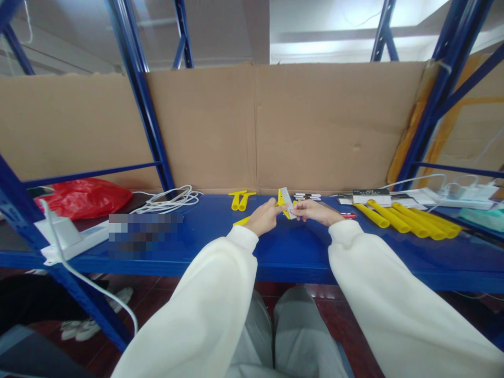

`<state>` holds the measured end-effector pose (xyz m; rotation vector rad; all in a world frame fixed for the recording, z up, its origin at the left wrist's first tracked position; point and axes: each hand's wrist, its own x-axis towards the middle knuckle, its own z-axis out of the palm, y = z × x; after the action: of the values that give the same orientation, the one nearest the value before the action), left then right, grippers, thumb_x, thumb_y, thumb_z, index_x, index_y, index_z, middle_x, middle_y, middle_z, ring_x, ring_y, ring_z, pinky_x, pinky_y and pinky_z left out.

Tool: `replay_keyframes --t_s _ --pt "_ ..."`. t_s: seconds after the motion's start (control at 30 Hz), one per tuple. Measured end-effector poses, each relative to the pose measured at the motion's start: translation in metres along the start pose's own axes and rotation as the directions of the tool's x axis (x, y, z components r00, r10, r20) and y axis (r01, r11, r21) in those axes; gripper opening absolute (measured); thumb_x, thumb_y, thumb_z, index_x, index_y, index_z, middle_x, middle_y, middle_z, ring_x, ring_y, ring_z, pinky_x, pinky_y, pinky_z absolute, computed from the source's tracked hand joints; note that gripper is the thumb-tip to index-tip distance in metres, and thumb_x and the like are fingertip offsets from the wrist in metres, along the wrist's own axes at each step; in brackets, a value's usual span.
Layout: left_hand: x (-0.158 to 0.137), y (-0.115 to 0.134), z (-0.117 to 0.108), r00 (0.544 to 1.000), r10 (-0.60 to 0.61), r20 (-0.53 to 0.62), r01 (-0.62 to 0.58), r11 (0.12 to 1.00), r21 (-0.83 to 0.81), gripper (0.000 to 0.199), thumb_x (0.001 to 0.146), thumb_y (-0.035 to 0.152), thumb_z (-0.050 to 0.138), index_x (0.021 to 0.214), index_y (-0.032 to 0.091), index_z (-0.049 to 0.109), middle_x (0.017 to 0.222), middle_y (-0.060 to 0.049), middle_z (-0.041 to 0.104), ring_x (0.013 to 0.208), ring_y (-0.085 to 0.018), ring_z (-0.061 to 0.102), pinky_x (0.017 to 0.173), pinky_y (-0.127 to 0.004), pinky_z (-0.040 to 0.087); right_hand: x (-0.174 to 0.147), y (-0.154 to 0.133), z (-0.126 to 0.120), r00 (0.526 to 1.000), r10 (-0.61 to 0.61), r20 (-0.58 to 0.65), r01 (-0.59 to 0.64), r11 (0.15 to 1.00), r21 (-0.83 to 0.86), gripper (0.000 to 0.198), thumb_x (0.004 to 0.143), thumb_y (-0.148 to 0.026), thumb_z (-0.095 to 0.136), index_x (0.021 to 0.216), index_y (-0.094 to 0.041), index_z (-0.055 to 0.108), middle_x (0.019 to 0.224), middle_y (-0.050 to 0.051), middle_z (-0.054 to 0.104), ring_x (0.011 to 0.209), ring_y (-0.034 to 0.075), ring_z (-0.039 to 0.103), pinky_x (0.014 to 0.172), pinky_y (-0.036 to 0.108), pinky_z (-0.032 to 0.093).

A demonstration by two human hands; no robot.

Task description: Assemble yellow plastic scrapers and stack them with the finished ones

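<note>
My left hand (263,217) is closed around a yellow scraper (241,221), whose tubular handle sticks out to the left below the palm. A flat light-grey strip (285,196) lies along the scraper's yellow head, tilted toward the upper left. The fingers of my right hand (313,211) pinch the lower end of this strip. Whether the strip is fastened to the head I cannot tell. Two yellow T-shaped pieces (243,201) rest on the blue shelf behind my left hand. Beyond my right hand are small black-and-white packets (307,196).
Several yellow tubes (401,218) lie to the right, near a black-and-white box (371,197) and a small red item (348,216). Power strips stand at the left (81,239) and right (460,197). A coiled white cable (173,199) and red bag (92,197) sit left. Cardboard (205,131) closes the back.
</note>
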<state>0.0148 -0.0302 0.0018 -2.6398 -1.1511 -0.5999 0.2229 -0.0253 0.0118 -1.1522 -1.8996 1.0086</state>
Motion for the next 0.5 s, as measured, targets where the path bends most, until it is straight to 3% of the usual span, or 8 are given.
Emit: replay_keyframes --t_s 0.33,0.5 --pt "-0.0004 0.0005 -0.0011 1.000 -0.012 0.011 0.012 1.000 0.016 0.051 0.095 0.013 0.042 0.142 0.029 0.055 0.104 -0.008 0.055 0.090 -0.018 0.063 0.087 -0.031 0.050 0.0029 0.0054 0.0048 0.992 -0.123 -0.039 0.124 0.992 0.017 0.037 0.062 -0.051 0.073 0.061 -0.018 0.056 0.056 -0.005 0.052 0.052 0.008 0.041 0.054 0.025 0.030" --pt "-0.0015 0.0035 -0.0045 0.998 -0.032 0.046 0.030 0.999 0.037 0.054 0.094 0.010 0.041 0.144 0.028 0.052 0.106 -0.009 0.054 0.092 -0.019 0.064 0.089 -0.032 0.050 0.0012 0.0062 0.0056 0.997 -0.081 -0.001 0.081 0.997 0.011 0.041 0.064 -0.056 0.071 0.062 -0.018 0.055 0.051 -0.005 0.049 0.050 0.009 0.040 0.052 0.025 0.027"
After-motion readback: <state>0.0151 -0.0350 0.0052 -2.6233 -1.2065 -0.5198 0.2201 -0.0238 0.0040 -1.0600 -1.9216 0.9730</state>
